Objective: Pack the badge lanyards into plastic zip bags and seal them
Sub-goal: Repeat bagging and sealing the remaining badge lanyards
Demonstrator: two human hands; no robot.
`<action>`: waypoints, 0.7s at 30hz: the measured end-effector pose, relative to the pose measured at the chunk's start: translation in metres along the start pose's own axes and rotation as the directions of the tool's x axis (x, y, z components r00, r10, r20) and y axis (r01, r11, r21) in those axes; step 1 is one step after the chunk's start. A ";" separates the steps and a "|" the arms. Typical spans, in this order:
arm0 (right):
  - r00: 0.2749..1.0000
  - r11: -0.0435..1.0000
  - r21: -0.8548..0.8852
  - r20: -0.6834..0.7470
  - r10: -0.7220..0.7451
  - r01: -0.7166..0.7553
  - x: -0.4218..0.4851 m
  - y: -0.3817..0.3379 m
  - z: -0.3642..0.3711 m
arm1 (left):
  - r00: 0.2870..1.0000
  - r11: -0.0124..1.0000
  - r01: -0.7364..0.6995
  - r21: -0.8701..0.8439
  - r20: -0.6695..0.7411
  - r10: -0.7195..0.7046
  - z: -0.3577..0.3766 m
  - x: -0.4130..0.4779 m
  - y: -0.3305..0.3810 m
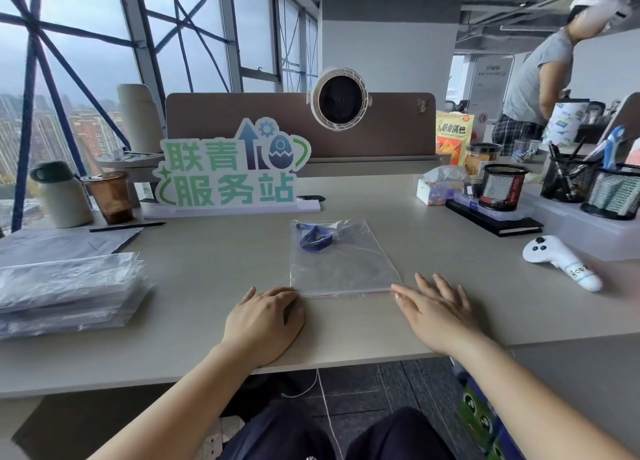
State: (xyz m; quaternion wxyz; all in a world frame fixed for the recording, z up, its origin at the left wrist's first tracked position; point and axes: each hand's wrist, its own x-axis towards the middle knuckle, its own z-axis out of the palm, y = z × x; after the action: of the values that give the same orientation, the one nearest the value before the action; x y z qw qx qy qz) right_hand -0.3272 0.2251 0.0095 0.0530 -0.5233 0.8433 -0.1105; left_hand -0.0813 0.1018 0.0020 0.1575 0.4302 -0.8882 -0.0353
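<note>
I see a clear plastic zip bag lying flat on the pale grey desk at the centre of the frame, its red-lined zip edge turned toward the lower edge of the picture. Inside it, bunched in the upper left corner of the bag, sits a coiled blue badge lanyard. My left hand rests palm down at the bag's lower left corner, fingers curled loosely together with the tips on or just at the zip strip; I cannot tell whether they pinch it. My right hand lies flat at the lower right corner, fingers spread and straight, the forefinger tip touching the end of the zip line. At the left of the frame a stack of clear plastic bags is piled on the desk. Behind the bag, toward the upper middle, stands a green and white cut-out sign. At the right of the frame a white handheld controller lies on the desk, well apart from the bag.
</note>
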 end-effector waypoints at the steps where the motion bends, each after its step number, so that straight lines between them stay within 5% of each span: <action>1: 1.000 1.000 0.003 -0.004 0.009 -0.009 0.000 0.001 0.000 | 1.000 1.000 -0.002 -0.005 -0.002 0.002 0.000 0.000 0.000; 14: 0.989 0.993 0.073 -0.107 0.098 -0.090 0.009 0.011 0.007 | 1.000 0.999 0.026 -0.028 0.011 -0.025 0.000 0.001 -0.002; 17: 0.977 0.989 0.145 -0.211 0.005 0.026 0.019 0.020 -0.001 | 0.999 0.995 0.039 -0.094 0.006 -0.039 0.000 0.009 -0.006; 21: 0.974 0.922 0.328 -0.158 -0.159 0.204 0.031 0.026 -0.003 | 0.999 0.987 -0.025 -0.161 0.042 0.032 0.002 0.023 -0.012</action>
State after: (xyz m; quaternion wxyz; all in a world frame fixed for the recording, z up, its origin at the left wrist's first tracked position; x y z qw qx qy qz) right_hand -0.3647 0.2085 0.0072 0.0782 -0.5739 0.7607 -0.2931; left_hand -0.0866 0.0761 0.0036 0.1722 0.4023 -0.8919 -0.1142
